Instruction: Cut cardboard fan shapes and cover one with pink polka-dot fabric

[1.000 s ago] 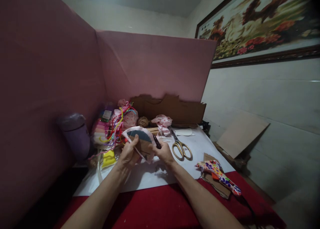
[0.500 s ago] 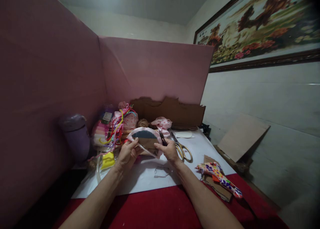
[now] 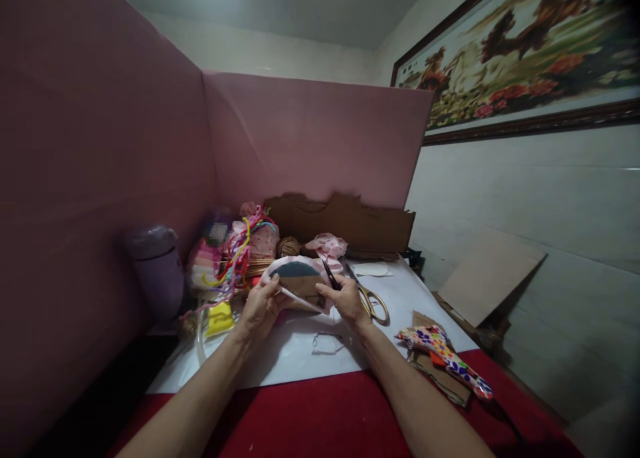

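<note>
My left hand [image 3: 261, 305] grips the left end of a half-round cardboard piece [image 3: 300, 286] with a pale pink fabric rim, a dark blue panel and a brown part. My right hand [image 3: 346, 301] is closed around a slim black pointed tool [image 3: 330, 273], its tip pointing up and away; I cannot tell if it is tweezers or small snips. The right fingers also touch the right side of the cardboard piece. The piece is held tilted above the white sheet [image 3: 270, 365]. Gold-handled scissors [image 3: 375, 305] lie just right of my right hand.
A floral glue gun [image 3: 445, 358] rests on cardboard scraps at the right. Colourful pipe cleaners [image 3: 245, 245], a yellow packet [image 3: 219, 318], a twine ball [image 3: 289, 247] and pink fabric [image 3: 327, 245] crowd the back left. A purple tumbler [image 3: 157, 271] stands far left. Torn cardboard [image 3: 370, 228] leans behind.
The view has shifted slightly, moving everything a little to the right. Both hands keep their hold; the black tool now looks narrower, as a single dark point.
</note>
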### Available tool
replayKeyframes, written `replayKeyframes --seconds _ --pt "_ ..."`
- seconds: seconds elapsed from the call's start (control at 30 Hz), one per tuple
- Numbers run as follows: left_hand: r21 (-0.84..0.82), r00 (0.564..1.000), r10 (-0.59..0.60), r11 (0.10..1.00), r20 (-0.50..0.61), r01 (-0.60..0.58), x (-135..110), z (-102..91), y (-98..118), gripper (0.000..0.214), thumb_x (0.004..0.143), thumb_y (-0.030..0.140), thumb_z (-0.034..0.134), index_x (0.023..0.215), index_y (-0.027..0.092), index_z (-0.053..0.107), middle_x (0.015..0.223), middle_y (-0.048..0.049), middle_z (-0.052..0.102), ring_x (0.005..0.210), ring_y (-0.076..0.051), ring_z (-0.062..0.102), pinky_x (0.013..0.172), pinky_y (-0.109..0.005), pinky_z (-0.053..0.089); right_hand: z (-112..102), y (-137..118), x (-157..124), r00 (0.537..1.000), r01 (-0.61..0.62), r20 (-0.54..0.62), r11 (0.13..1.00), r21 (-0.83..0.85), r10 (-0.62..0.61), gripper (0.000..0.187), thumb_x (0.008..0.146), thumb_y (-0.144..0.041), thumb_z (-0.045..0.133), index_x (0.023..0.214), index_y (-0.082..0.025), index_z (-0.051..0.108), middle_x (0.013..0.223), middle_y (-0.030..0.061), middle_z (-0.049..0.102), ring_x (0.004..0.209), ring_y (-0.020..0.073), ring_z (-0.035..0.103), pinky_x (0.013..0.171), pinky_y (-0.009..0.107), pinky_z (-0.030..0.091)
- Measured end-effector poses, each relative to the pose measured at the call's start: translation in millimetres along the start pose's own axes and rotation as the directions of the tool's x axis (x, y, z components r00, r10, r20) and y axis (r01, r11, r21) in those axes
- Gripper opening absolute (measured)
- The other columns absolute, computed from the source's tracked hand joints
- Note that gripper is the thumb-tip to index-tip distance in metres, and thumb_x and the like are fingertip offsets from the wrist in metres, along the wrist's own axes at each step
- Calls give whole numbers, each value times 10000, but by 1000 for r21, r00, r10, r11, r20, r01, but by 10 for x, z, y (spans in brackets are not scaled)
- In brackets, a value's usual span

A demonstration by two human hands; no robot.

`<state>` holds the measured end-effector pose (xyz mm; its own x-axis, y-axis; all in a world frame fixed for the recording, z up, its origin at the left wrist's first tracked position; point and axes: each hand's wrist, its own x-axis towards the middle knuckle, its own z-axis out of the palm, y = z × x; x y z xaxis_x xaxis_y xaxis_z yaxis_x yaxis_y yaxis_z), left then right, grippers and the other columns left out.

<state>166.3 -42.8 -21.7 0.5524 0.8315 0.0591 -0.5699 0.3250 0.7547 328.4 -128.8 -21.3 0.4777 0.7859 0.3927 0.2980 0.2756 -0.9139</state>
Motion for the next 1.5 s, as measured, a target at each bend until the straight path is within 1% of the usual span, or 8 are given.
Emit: replayKeyframes --seconds 0.3,0.47,0.7,0.83,0.97,1.17,1.27,1.5 --pt "-9 1000 -17 1000 24 17 -8 8 -39 188 776 236 664 921 122 630 812 -98 734 730 -221 697 682 -348 578 -23 85 29 1000 7 -4 1000 8 -7 217 605 -355 677 620 -144 631 579 -17 558 563 126 472 554 237 395" --pt "-31 999 -28 999 16 29 -34 30 -44 117 797 248 645 882 168 641 780 -54 741 688 -183 692 639 -287 571 -31 105 38 1000 9 11 999 32 -10 249 614 -380 659 656 -136 632 597 -3 572 561 129 472 544 242 398" --pt "4 999 -39 999 -2 39 -23 2 -38 133 716 228 727 788 178 627 686 -23 718 628 -164 676 630 -277 559 -41 66 17 995 94 -36 995 -38 -95 200 627 -341 664 605 -149 610 561 -28 483 562 116 396 533 229 319" --pt "33 1000 -29 999 3 29 -19 -19 -19 188 645 190 776 674 159 592 727 -45 729 695 -177 687 715 -299 551 -41 78 6 977 189 -64 969 -160 -201 201 683 -342 632 680 -141 643 615 -12 503 602 129 413 563 235 326" --pt "27 1000 -12 1000 -17 13 -21 -14 3 270 588 161 804 574 157 534 708 -44 732 686 -175 684 721 -311 549 -43 98 3 975 195 -66 961 -198 -211 213 712 -346 616 713 -137 657 608 -10 501 594 130 414 551 234 330" --pt "59 999 -28 998 -17 29 -5 -26 17 256 637 238 780 851 156 668 740 -32 734 659 -159 675 653 -274 543 -43 118 9 981 177 -52 972 -157 -187 208 697 -349 640 687 -142 655 579 -17 498 564 123 411 528 231 329" --pt "67 1000 2 998 -1 -2 -6 -24 21 239 655 217 765 868 151 677 778 -34 735 689 -151 673 667 -255 536 -44 102 14 990 134 -43 990 -47 -136 217 673 -354 662 714 -140 662 606 -11 534 576 129 446 548 237 366" --pt "59 980 9 998 200 -21 -76 50 58 356 659 161 729 1006 140 655 963 -89 718 837 -225 666 765 -365 538 -86 93 30 997 56 -57 998 43 -53 231 650 -351 686 724 -133 673 618 -7 554 583 133 472 547 241 388"
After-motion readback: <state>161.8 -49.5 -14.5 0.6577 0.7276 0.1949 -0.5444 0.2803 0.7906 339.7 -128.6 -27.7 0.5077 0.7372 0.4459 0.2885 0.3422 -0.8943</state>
